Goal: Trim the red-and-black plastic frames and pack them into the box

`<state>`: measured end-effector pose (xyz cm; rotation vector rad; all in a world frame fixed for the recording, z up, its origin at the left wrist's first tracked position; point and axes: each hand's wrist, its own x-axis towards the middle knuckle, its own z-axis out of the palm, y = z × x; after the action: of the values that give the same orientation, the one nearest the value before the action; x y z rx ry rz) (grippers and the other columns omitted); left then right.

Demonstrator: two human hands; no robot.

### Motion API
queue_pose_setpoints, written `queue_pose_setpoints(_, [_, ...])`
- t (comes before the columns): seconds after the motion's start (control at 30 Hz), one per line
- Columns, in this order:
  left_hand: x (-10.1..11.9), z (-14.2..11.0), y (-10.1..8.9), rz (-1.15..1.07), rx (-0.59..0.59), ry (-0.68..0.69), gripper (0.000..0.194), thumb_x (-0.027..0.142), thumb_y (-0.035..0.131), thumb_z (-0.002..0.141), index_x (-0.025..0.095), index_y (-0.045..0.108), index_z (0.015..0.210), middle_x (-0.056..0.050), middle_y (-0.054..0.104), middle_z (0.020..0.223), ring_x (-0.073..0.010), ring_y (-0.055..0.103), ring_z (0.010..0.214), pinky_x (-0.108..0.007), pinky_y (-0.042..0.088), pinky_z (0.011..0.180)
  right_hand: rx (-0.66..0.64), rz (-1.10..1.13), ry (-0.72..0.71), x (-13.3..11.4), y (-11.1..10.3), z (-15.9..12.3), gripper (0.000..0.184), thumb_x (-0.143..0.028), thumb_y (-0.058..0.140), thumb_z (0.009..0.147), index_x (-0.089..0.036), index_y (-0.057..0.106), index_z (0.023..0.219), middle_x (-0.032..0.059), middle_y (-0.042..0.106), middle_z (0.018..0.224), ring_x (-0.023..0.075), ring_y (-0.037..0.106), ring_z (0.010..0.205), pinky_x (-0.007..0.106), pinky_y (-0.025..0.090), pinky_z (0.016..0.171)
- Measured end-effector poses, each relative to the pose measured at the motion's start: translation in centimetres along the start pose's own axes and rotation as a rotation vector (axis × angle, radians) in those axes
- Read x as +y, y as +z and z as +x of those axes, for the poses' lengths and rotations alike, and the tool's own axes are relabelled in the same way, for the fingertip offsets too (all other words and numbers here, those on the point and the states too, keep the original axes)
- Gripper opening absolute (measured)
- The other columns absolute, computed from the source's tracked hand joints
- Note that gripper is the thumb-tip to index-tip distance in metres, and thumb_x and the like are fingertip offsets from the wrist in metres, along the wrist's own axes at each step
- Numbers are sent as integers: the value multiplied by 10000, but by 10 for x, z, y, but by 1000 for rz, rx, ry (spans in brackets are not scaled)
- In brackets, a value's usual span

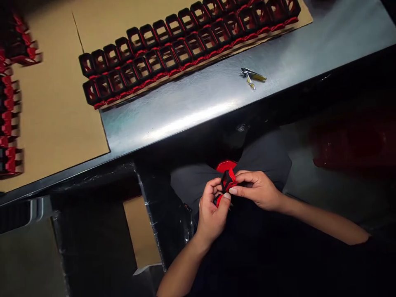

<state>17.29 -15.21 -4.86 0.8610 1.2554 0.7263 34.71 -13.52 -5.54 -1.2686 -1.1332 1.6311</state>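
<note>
Over my lap, below the table edge, both hands meet on a small red and black plastic part (228, 180). My left hand (212, 210) pinches its lower end with thumb and fingers curled. My right hand (258, 190) grips its upper side, fingers closed around it. A second red piece (225, 166) shows just behind the part, partly hidden by it. On the table above, two long rows of similar black and red parts (185, 45) stand side by side on a cardboard sheet (58, 119).
A metal table top (198, 103) runs diagonally across the view, with a small metal clip tool (252, 76) lying on it. More black and red parts (10, 103) stand at the left edge. A dark box with cardboard (139, 231) sits under the table.
</note>
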Motion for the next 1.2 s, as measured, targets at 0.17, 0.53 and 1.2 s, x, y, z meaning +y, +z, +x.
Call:
queue_pose_setpoints(0.17, [2, 0, 0, -1, 4, -20, 426, 437, 678, 872, 196, 545, 1197, -21, 645, 927, -92, 578, 639, -223, 527, 596, -14, -63, -99, -1, -1, -1, 171, -356, 748, 891, -201, 807, 932, 46, 745, 884, 154, 699, 818, 276, 568, 787])
queue_pose_setpoints(0.53, [2, 1, 3, 1, -38, -25, 752, 498, 808, 752, 208, 498, 1373, -120, 685, 1207, -233, 714, 981, -351, 601, 845, 23, -298, -361, 4, -8, -5, 147, -237, 667, 950, -216, 806, 993, 54, 768, 944, 149, 726, 822, 260, 599, 790])
queue_pose_setpoints(1.2, [-16, 1, 2, 286, 1, 510, 821, 170, 718, 867, 345, 296, 1549, -144, 461, 1571, -211, 701, 1149, -311, 613, 901, 87, 13, -42, -16, -9, -9, 217, -231, 582, 923, -168, 717, 1080, 56, 753, 971, 151, 725, 855, 276, 608, 746])
